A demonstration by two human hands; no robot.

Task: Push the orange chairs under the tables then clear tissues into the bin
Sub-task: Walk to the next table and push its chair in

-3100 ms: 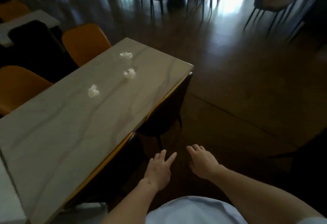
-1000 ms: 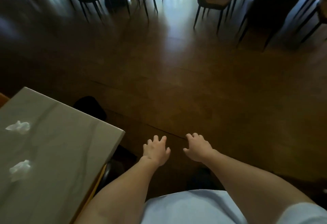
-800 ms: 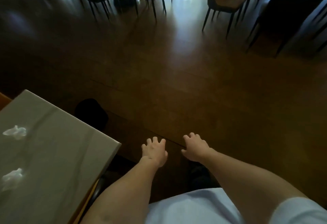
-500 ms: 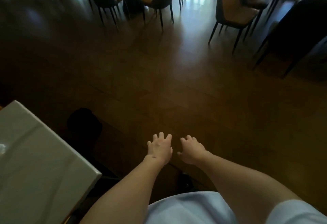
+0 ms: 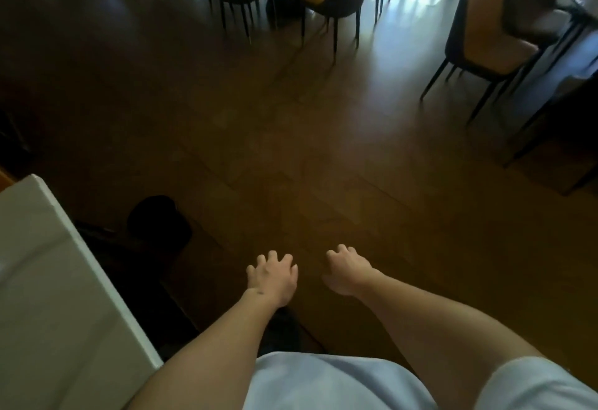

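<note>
Both hands hang empty over the floor [image 5: 323, 151], left hand [image 5: 271, 275] and right hand [image 5: 348, 272] with fingers loosely curled. No tissues or bin in view; the tabletop [image 5: 48, 280] shows only its corner at left. A dark chair [image 5: 158, 222] sits tucked beside it. Likely between steps: next means turning back to the tissues. More chairs [image 5: 479, 37] stand across the floor.

Surfaces: stone-look top, glossy wood floor, padded chairs

Left of the fingers [image 5: 272, 259], table [image 5: 48, 280] top pale, smooth, faintly veined like marble, low sheen. Beyond the fingertips, floor [image 5: 291, 151] brown wood planks, polished, mirroring window light far ahead. Far right, chair [image 5: 485, 37] has tan smooth upholstery, dark matt shell, thin black metal-looking legs. Nearest the wrists, shirt [image 5: 339, 383] pale soft cloth, matt.
</note>
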